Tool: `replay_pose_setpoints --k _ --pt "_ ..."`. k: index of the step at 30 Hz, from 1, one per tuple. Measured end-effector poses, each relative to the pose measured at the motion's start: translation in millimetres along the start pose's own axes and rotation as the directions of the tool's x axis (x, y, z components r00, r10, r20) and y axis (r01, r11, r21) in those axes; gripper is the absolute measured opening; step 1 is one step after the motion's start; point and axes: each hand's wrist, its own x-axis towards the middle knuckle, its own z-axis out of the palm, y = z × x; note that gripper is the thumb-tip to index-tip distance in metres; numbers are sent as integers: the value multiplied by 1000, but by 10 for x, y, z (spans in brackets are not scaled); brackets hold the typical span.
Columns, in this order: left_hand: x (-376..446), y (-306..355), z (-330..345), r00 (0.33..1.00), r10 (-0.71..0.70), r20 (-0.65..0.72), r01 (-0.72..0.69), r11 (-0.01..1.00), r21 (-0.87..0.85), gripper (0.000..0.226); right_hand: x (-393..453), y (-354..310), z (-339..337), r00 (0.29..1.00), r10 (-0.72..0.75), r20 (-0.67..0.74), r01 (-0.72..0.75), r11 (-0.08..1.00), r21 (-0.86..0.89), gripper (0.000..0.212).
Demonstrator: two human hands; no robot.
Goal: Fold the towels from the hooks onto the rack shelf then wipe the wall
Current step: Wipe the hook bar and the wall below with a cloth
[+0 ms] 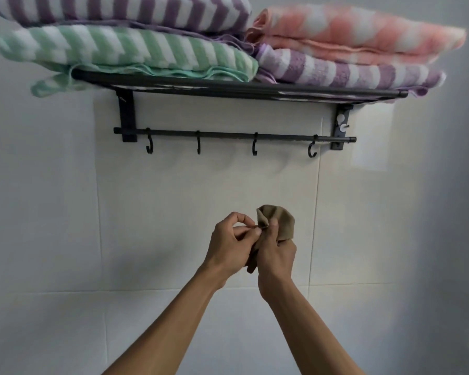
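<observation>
Below the rack shelf (236,89), where four folded towels (152,52) already lie in two stacks above bare hooks (198,147), the person holds a small brown cloth (278,220) in front of the tiled wall (65,212). The right hand (276,253) clutches the cloth, most of it bunched above the fist, while the left hand (230,242) pinches one edge just beside the right thumb, probably to spread it out for wiping.
</observation>
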Motion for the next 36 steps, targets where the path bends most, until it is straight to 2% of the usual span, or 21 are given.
replay_pose_setpoints --k 2,4,7,10,14,16,18,21,23,27,30,32,34,36 --pt "201 -67 -50 988 116 -99 -103 986 130 7 123 16 26 1000 -18 -9 18 999 49 42" --pt "437 -142 -108 958 250 -141 -190 920 343 18 258 32 19 999 -36 0 36 990 135 32" --pt "818 -293 -132 910 412 -56 -284 714 640 41 420 -12 -43 999 18 29 -26 952 305 29" --pt "1222 -442 -66 887 462 -16 -249 506 826 56 585 -119 -128 993 108 56 -122 891 437 36" --pt "1663 -622 58 845 535 -29 -169 318 933 67 793 -267 -255 964 164 207 -258 750 609 41" --pt "1786 -732 124 830 556 -41 -127 262 957 70 890 -295 -312 942 155 296 -323 656 682 54" --pt "1855 -857 164 792 609 -53 -88 199 976 74 939 -327 -352 922 104 373 -357 601 715 52" --pt "1916 -965 170 696 715 -61 -39 122 992 80 971 -410 -357 915 38 401 -328 649 687 30" --pt "1961 -986 176 648 760 -54 -27 94 995 80 994 -441 -310 934 84 346 -308 681 664 38" --pt "1986 -1010 170 650 757 -61 -32 107 994 79 1009 -474 -221 979 34 199 -169 673 720 42" --pt "1972 -991 173 683 728 -60 -27 107 994 78 1034 -629 -268 992 -89 87 -1 694 720 44" --pt "1965 -981 168 699 712 -71 -20 118 993 79 1078 -779 -293 982 -190 19 133 755 642 42" --pt "1965 -973 158 711 699 -78 -34 145 989 79 1185 -899 -290 929 -368 -48 346 813 469 34" --pt "1971 -974 160 709 703 -61 -65 151 986 77 1385 -980 -337 786 -610 -104 618 770 157 29"
